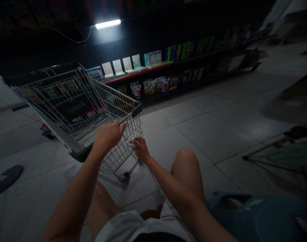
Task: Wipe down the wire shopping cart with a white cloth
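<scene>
A wire shopping cart stands in front of my knees, with a dark panel on its far part. My left hand is closed around the top rail of the cart's near end. Lower and to the right, my right hand pinches a crumpled white wipe against the wire mesh. Whether it is cloth or paper cannot be made out. The fingers of my right hand partly cover it. One caster wheel shows below the basket.
Behind the cart runs a dark shelf with upright books and bagged goods, lit by a tube light. A blue plastic stool is at my right, near a folding frame. A dark slipper lies at left on the tiled floor.
</scene>
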The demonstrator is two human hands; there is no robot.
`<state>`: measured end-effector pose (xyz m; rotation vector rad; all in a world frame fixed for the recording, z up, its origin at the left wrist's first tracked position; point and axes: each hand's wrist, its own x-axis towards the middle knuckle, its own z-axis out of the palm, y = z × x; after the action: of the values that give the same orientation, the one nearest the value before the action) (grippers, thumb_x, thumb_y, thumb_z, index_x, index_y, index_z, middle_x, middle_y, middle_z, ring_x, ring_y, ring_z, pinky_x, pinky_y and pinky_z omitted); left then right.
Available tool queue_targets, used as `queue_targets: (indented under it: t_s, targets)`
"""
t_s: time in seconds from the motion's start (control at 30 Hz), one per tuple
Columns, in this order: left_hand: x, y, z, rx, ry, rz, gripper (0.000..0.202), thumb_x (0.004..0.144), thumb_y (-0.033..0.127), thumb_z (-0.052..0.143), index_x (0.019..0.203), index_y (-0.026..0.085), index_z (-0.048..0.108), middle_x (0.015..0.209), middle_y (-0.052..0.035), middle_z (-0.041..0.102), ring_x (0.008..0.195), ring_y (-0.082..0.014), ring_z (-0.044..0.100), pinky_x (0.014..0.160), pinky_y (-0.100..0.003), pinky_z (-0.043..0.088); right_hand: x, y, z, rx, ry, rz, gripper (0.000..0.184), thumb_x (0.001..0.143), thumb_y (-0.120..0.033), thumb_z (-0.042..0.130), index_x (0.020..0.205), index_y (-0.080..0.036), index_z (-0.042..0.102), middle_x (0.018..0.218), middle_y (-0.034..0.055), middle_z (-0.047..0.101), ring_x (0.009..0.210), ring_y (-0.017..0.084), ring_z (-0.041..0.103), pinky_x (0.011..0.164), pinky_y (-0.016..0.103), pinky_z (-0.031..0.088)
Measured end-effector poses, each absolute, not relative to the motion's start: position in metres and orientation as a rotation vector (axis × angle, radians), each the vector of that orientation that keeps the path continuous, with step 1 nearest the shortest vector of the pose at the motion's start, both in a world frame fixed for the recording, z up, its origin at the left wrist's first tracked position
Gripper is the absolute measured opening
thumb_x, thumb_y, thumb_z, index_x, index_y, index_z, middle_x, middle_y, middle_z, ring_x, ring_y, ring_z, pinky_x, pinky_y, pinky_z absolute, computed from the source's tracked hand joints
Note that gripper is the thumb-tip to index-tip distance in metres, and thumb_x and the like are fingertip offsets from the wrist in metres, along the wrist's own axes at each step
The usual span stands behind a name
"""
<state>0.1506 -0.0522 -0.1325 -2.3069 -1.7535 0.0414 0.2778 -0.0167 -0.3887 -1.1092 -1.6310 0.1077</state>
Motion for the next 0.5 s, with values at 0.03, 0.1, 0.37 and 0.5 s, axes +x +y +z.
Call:
queue_targets:
  t_s: [0.03,0.1,0.37,0.5]
  targets:
    - [0.151,-0.052,-0.132,-2.311,-1.758,0.029,0.069,0.101,0.062,0.013,0.108,0.013,0.063,0.095,-0.0185,0.076,0.091,-0.0334,0.074,0.074,-0.038,0.05,0.282,-0.014,-0.373,-1.102,-1.577,0.085,0.044,0.077,-0.001,0.05,0.112,-0.02,0.068,0.112,0.0088,0.054,0.109,0.021,0.05,0.098,0.038,0.05]
    - [0.15,-0.051,-0.132,-2.324,-1.757,0.006,0.076,0.098,0.069,0.012,0.106,0.014,0.063,0.094,-0.0188,0.076,0.09,-0.0344,0.074,0.074,-0.039,0.05,0.286,-0.004,-0.333,-1.052,-1.462,0.015,0.041,0.086,-0.009,0.049,0.123,-0.02,0.062,0.121,0.0111,0.05,0.119,0.023,0.047,0.106,0.043,0.047]
    - [0.146,-0.055,-0.134,-2.298,-1.741,0.019,0.086,0.093,0.076,0.006,0.106,0.014,0.064,0.091,-0.0195,0.076,0.087,-0.0331,0.073,0.072,-0.037,0.048,0.254,0.024,-0.327,-1.01,-1.449,-0.119,0.028,0.09,-0.022,0.052,0.117,-0.02,0.059,0.12,0.0113,0.047,0.117,0.025,0.047,0.105,0.045,0.044]
    - [0.143,-0.056,-0.134,-2.284,-1.7,0.021,0.082,0.094,0.076,0.012,0.105,0.014,0.063,0.09,-0.0182,0.076,0.085,-0.0314,0.073,0.07,-0.036,0.048,0.256,-0.002,-0.409,-1.179,-1.567,0.087,0.04,0.07,-0.007,0.055,0.107,-0.02,0.064,0.109,0.0083,0.053,0.104,0.023,0.051,0.098,0.042,0.05]
